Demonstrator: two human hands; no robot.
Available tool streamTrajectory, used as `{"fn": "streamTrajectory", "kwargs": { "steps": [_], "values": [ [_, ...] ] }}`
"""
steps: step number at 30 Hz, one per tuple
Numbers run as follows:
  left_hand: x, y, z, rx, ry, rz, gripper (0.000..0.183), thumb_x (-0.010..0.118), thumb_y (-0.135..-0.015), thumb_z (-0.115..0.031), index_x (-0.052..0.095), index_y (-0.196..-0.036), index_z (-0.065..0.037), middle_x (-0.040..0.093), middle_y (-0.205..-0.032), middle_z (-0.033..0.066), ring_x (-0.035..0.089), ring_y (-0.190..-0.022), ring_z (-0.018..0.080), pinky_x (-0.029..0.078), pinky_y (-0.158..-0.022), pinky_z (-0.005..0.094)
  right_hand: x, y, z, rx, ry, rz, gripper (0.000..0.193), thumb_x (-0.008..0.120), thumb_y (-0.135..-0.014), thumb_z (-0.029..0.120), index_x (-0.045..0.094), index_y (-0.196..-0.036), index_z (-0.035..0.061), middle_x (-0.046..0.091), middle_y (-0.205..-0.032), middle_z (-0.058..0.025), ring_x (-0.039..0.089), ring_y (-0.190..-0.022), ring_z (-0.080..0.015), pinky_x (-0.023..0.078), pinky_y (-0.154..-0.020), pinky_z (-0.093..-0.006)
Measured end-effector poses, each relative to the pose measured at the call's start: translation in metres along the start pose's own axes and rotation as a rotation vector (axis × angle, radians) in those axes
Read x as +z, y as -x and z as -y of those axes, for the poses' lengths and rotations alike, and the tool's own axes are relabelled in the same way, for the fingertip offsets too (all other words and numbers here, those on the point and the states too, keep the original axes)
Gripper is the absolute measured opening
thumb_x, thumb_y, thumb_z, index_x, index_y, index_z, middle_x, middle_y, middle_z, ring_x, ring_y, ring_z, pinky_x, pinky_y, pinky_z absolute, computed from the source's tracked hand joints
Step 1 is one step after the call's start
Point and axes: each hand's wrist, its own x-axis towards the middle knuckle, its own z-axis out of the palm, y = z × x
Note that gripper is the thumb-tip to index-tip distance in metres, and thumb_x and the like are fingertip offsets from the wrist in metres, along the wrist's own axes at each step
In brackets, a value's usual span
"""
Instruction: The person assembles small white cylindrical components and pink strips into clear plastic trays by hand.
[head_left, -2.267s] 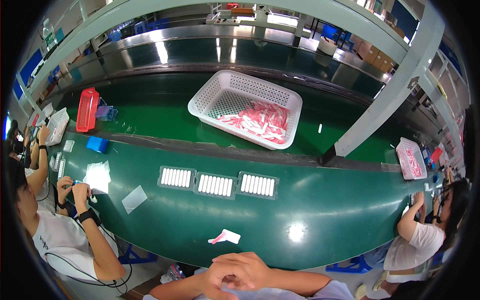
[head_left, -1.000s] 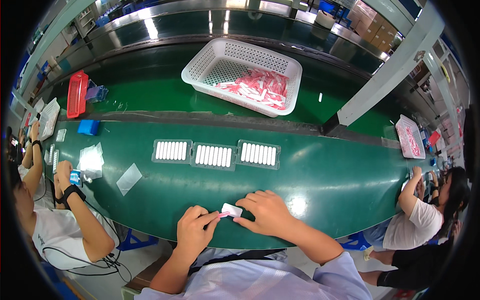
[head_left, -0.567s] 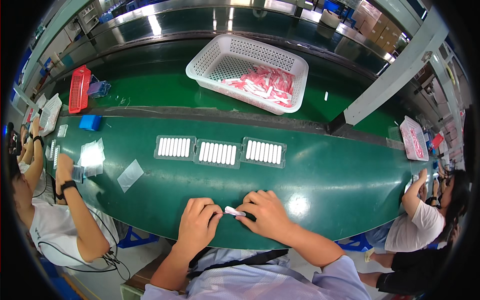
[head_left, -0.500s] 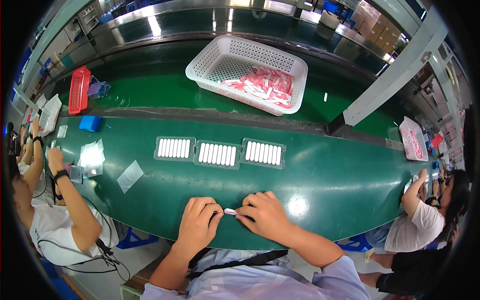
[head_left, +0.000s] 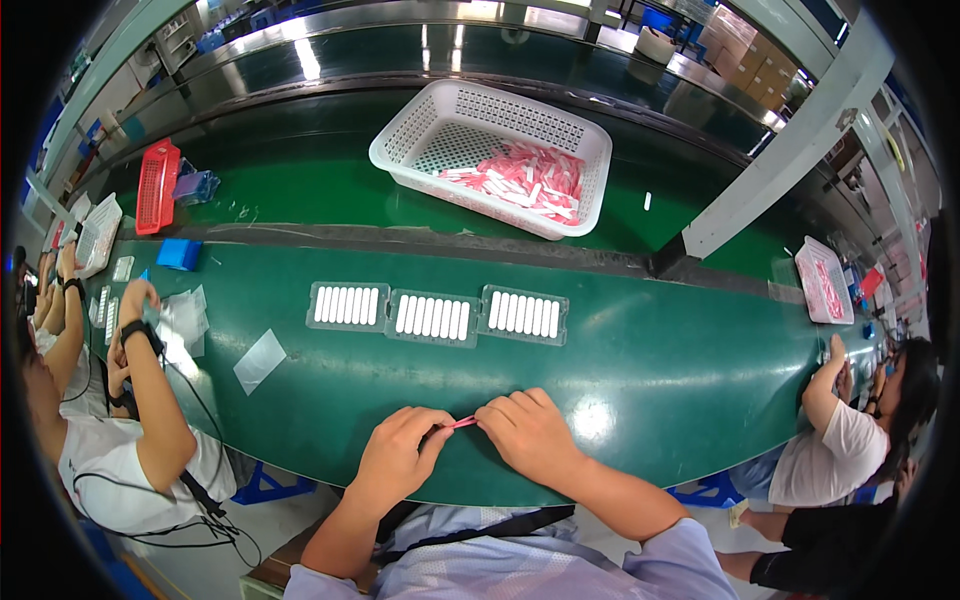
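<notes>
Long workshop room, dark work lines at the back, a pale metal post (head_left: 785,165) leaning across the right side. Green tabletop (head_left: 660,390), glossy under the lamps, curving with the lens.

Change noted: half a second ago a bit of white piece showed between the two hands; now only a thin pink strip (head_left: 464,422) is visible there. Whether the white part is turned edge-on or covered by fingers, cannot tell. Reads as a small two-handed adjustment of the strip, the handling not yet finished.

Left hand (head_left: 400,450): thumb and forefinger pressed together, pinching the strip's left end. Right hand (head_left: 525,430): fingers curled inward, appearing clamped on the other end; thumb mostly out of sight. Little gap between the hands, strip bridging it just above the tabletop's near edge; contact with the surface not clear.

Beyond the hands, three clear trays (head_left: 432,318) of white sticks in a row, the neighbours close together. Farther back, a white perforated basket (head_left: 540,115) with a heap of pink and white strips (head_left: 540,180). Off left, a loose translucent sheet (head_left: 260,362), lying flat.
</notes>
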Motion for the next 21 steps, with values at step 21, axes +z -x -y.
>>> {"fn": "streamTrajectory", "kwargs": {
  "steps": [21],
  "values": [
    [0.019,0.003,-0.001,-0.220,0.379,0.064,0.013,0.060,-0.104,-0.007,0.064,-0.115,-0.001,0.077,-0.101,0.0128,0.075,-0.090,0.0199,0.055,-0.074,0.0290,-0.009,0.001,-0.005,0.309,-0.637,0.041,0.014,0.068,-0.097,0.008,0.067,-0.110,0.0020,0.067,-0.100,-0.0142,0.067,-0.092,-0.0354,0.055,-0.079,-0.0425]
  ]
}}
